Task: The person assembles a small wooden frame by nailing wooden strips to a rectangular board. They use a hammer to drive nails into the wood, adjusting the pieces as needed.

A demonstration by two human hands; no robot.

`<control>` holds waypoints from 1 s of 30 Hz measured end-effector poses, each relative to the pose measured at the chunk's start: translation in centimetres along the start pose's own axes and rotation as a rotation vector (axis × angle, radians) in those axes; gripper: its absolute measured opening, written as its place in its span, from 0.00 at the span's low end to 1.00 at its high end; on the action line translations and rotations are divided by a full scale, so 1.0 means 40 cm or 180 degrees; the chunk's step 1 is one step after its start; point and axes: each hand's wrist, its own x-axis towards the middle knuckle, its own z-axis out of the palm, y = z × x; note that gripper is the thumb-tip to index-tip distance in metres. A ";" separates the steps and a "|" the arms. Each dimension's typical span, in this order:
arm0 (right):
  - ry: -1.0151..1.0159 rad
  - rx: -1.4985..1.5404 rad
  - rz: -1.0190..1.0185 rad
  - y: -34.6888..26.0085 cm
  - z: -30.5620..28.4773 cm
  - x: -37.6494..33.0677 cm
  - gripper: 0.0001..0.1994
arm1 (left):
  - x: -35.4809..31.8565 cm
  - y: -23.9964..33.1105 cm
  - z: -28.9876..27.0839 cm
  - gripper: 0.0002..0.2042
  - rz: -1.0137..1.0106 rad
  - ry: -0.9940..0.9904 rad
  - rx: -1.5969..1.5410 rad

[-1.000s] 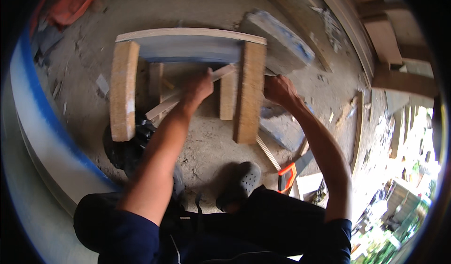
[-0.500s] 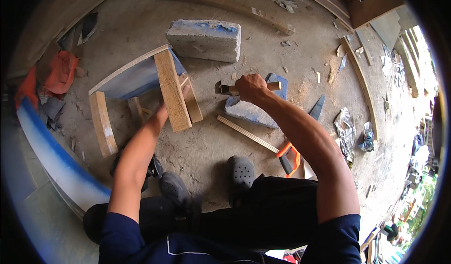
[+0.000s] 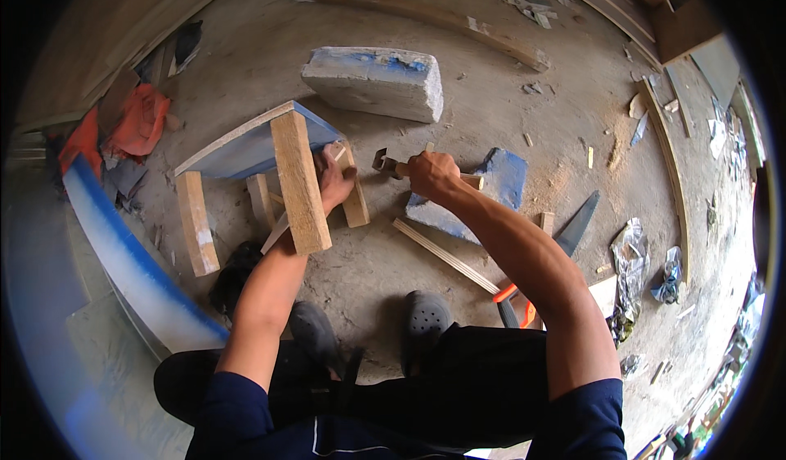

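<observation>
A small wooden stool or bench frame [image 3: 303, 183] lies on the floor with its blue-and-white board tilted and its wooden legs toward me. My left hand [image 3: 336, 183] reaches between the legs, fingers closed around a thin wooden strip [image 3: 277, 232] beside the right rear leg [image 3: 356, 202]. The near leg and my wrist hide part of the strip. In my right hand [image 3: 434, 173] is a hammer [image 3: 383, 163], gripped around its wooden handle, its metal head pointing left toward the frame. Below that hand lies a blue-stained concrete block [image 3: 503, 177], apart from the hammer.
Another concrete block [image 3: 372, 91] lies beyond the frame. A handsaw [image 3: 578, 224] with an orange-and-black handle and a wood strip [image 3: 446, 255] are near my right forearm. Orange cloth [image 3: 137, 120] and a curved blue-white panel [image 3: 123, 247] are at left; a long timber [image 3: 434, 22] lies far off.
My left hand has come into clearer view at the rear leg, closed on the strip. The hammer stays in my right hand, its head turned slightly. The whole view has shifted a little.
</observation>
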 end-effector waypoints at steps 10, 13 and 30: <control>0.0033 0.0127 -0.0032 -0.013 0.035 0.077 0.11 | -0.004 -0.140 0.050 0.39 0.2158 0.2604 0.1749; 0.0191 0.0109 0.0023 0.032 0.053 0.069 0.13 | -0.026 -0.043 0.012 0.38 0.1307 0.1894 0.1028; -0.0070 -0.0480 0.0177 -0.039 0.060 0.017 0.18 | -0.489 -0.558 -0.159 0.28 -0.0717 0.0338 -0.1689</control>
